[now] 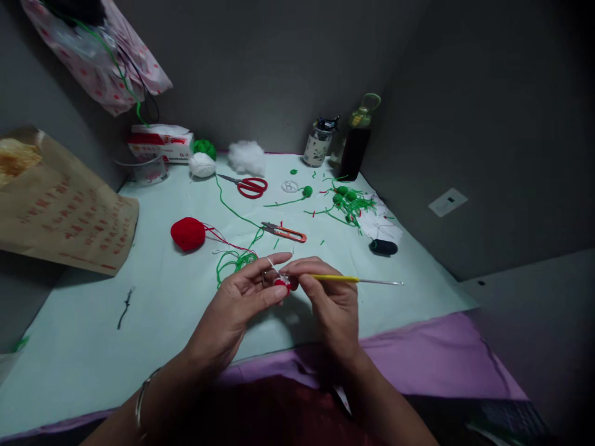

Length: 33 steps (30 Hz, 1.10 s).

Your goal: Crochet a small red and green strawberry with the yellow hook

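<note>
Pinched in my left hand [242, 300] is a small red and white crochet piece [281, 285]. A strand of white yarn runs up over the left forefinger. My right hand [328, 297] grips a crochet hook [337, 279] with a yellow handle; its bare metal end points right, and its working end meets the crochet piece. Just beyond the left hand lies a loose tangle of green yarn [227, 263]. A ball of red yarn [188, 234] sits to the left, its strands trailing toward my hands. Orange thread snips [286, 232] lie beyond the fingertips.
Red-handled scissors [251, 188], white stuffing [246, 157] and a white yarn ball [202, 165] lie farther back. Green crocheted balls [344, 195] with yarn tails are at right, near a bottle [357, 145] and a pen cup [318, 147]. A paper bag [69, 204] stands left.
</note>
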Motion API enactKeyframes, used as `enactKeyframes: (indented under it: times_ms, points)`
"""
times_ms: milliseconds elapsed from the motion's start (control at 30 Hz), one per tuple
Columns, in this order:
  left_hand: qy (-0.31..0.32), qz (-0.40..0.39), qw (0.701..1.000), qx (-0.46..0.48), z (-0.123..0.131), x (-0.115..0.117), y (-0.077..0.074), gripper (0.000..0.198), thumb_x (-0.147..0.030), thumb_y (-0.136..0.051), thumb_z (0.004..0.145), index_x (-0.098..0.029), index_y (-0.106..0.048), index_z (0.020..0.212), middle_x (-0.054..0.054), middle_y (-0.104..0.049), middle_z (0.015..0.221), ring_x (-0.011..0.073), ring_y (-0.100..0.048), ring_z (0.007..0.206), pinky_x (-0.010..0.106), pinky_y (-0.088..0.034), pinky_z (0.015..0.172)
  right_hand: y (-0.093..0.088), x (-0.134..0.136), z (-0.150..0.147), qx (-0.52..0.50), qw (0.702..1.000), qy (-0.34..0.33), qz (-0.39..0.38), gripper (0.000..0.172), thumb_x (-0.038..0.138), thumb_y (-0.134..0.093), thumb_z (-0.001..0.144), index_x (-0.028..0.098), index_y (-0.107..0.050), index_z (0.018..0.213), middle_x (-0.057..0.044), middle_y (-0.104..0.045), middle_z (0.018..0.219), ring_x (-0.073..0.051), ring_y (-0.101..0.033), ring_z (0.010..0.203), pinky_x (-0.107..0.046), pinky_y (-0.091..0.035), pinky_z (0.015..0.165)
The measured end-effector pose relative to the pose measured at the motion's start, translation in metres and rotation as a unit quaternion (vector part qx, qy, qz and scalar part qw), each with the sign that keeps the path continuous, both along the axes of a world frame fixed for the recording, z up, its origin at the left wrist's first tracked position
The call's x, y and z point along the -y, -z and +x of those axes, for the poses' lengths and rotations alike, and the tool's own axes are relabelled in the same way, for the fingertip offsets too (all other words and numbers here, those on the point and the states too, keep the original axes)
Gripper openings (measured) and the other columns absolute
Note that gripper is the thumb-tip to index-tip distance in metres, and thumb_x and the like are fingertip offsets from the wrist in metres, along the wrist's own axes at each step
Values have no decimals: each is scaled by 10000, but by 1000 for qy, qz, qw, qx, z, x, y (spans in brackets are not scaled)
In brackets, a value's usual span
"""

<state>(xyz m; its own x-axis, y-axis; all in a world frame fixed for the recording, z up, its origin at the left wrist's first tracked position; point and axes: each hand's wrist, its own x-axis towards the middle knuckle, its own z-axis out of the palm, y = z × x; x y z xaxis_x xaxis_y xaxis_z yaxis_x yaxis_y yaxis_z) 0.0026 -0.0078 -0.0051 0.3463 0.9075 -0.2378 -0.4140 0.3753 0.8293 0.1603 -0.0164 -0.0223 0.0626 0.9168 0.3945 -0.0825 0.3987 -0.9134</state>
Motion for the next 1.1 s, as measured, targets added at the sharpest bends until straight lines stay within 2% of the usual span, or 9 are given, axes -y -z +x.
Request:
enactKeyframes:
  times_ms: [67,200,367,500,667,833,1000,1067,1100]
  points:
    - [-2,1,1000,-10,-1,0,-1,371,-244,-831,814,-283,-793,1181,23,-736,964,126,-600,813,252,-473,806,3,-1,2,-36,999,-13,-28,157,248,-626,986,267,-782,978,-13,-742,908,-132,-653,759,-285,-535,722]
    - [-14,1,1000,-14,-4,0,-3,337,-249,-820,813,-260,-806,1149,42,-752,1000,131,-593,775,273,-467,780,6,-4,6,-105,991,-40,-78,157,314,-613,994,241,-750,977,-33,-760,935,-139,-668,728,-301,-557,718]
    - [-11,1,1000,-17,-5,0,-4,329,-265,-813,819,-246,-805,1147,53,-761,931,154,-602,775,302,-464,789,3,-6,7,-118,988,-59,-78,187,344,-589,1006,218,-705,933,-40,-764,879,-141,-666,685,-301,-564,683]
    - [-15,13,999,-46,-6,0,-4,319,-291,-803,837,-257,-801,1154,36,-738,901,157,-610,812,287,-451,791,1,-1,9,-72,996,-50,-35,168,287,-562,1023,234,-710,963,-34,-766,922,-144,-671,734,-318,-563,724]
    - [-25,56,995,-79,-8,0,0,312,-302,-802,850,-287,-798,1161,5,-692,837,146,-612,807,274,-477,809,-4,8,10,69,994,7,79,229,170,-514,1026,264,-719,1067,-43,-760,980,-173,-690,840,-353,-571,741]
    - [-49,72,991,-103,-5,2,-4,356,-267,-841,803,-297,-801,1156,-16,-657,802,133,-605,764,266,-515,791,-4,13,7,222,955,42,189,298,113,-515,1002,268,-671,1204,-70,-766,1044,-209,-720,944,-399,-604,773]
    - [-103,82,986,-105,1,6,-7,411,-194,-863,757,-294,-806,1152,-21,-650,824,123,-603,791,236,-519,799,1,16,6,391,870,119,277,446,98,-613,950,282,-617,1357,-91,-757,1081,-226,-720,981,-379,-625,777]
    - [-89,60,992,-64,1,6,-5,457,-216,-870,757,-295,-788,1199,-16,-653,846,121,-602,807,224,-510,798,4,16,6,410,851,129,302,495,93,-655,923,280,-615,1379,-90,-753,1059,-232,-714,994,-376,-625,792]
    - [-60,32,997,-32,0,6,-4,483,-235,-873,758,-292,-776,1228,-13,-654,844,119,-601,800,221,-507,790,4,15,7,395,857,127,304,493,101,-659,921,286,-620,1376,-85,-750,1057,-231,-711,987,-374,-624,783]
